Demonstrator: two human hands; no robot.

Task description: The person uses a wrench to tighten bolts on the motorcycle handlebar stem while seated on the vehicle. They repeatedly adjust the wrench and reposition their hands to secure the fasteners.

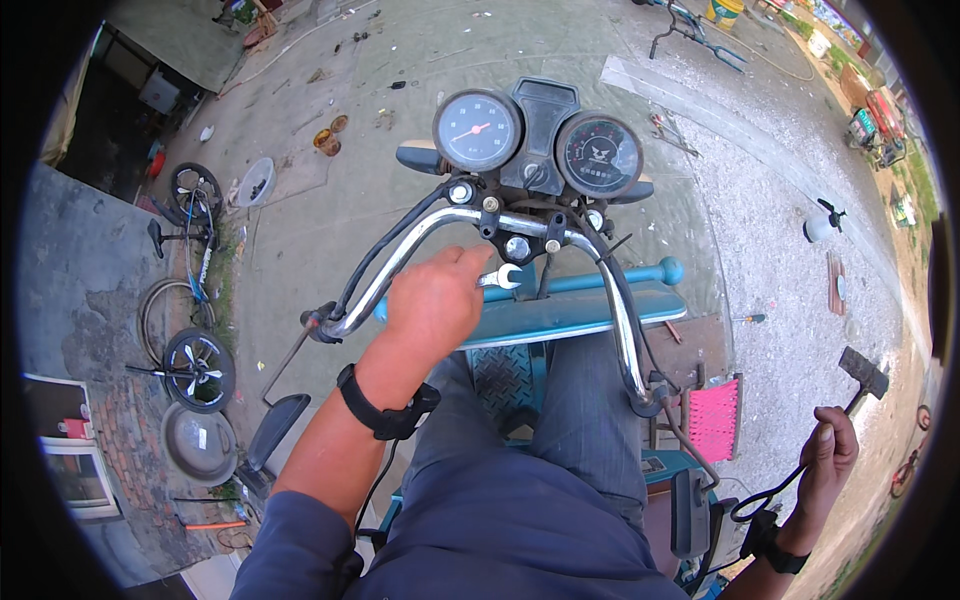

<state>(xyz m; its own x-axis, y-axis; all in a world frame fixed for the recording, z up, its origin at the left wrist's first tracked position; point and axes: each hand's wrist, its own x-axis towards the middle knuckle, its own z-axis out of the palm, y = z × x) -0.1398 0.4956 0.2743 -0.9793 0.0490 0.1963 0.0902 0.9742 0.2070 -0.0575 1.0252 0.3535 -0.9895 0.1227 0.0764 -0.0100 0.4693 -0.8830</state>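
My left hand (436,296) grips an open-end wrench (502,277), its jaw pointing right, just below the clamps of a chrome handlebar (405,262). Close to that jaw is a bright steering-stem nut (517,247); the two look apart. Out to the right, my right hand (829,450) is closed around the handle of a hammer (864,371), its dark head raised beyond the fist. Two round gauges, a speedometer (478,130) and a second dial (600,154), sit ahead of the handlebar. Between them is the ignition switch (533,175). Fingers hide part of the wrench.
A blue front panel (577,313) crosses above my knees. Rear-view mirrors (277,431) (690,514) hang at both sides. Bicycles (196,262) and a metal basin (199,442) stand along the left wall. On the right are a pink woven seat (712,422), a screwdriver (752,319) and a spray bottle (821,223).
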